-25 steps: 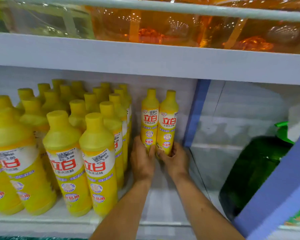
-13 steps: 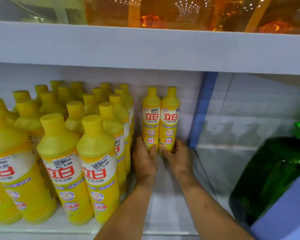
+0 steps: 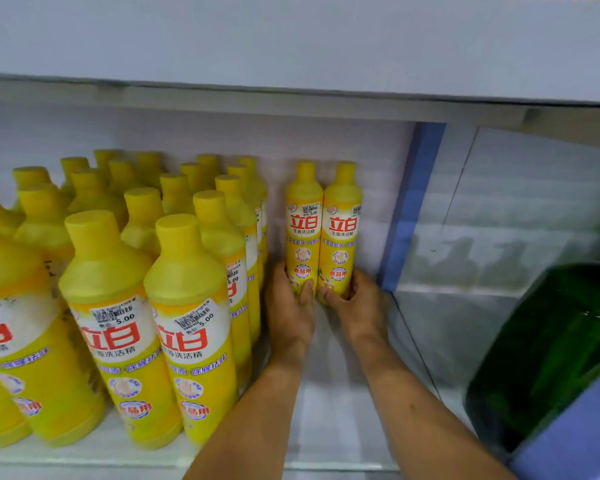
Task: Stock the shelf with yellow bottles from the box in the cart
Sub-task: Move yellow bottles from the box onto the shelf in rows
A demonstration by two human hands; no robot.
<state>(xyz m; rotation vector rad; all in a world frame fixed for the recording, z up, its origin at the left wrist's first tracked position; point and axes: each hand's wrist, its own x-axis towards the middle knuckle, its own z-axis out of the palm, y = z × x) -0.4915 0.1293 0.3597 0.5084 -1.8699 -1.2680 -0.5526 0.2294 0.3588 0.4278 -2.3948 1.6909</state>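
Two yellow bottles stand upright side by side at the back of the white shelf (image 3: 329, 420), touching each other. My left hand (image 3: 290, 306) grips the base of the left yellow bottle (image 3: 303, 223). My right hand (image 3: 355, 304) grips the base of the right yellow bottle (image 3: 342, 226). Both bottles sit close to the back wall, just left of the blue upright (image 3: 407, 209). Several rows of matching yellow bottles (image 3: 184, 306) fill the shelf to the left. The box and the cart are out of view.
The shelf board above (image 3: 291, 46) hangs low over the bottle caps. A large green bottle (image 3: 548, 348) sits in the neighbouring bay on the right, behind a blue bar (image 3: 575, 441). A bare strip of shelf runs under my forearms.
My view has dropped and come closer, so the upper shelf's amber containers are gone from sight. Both hands stay on the two bottles, which have edged slightly further back.
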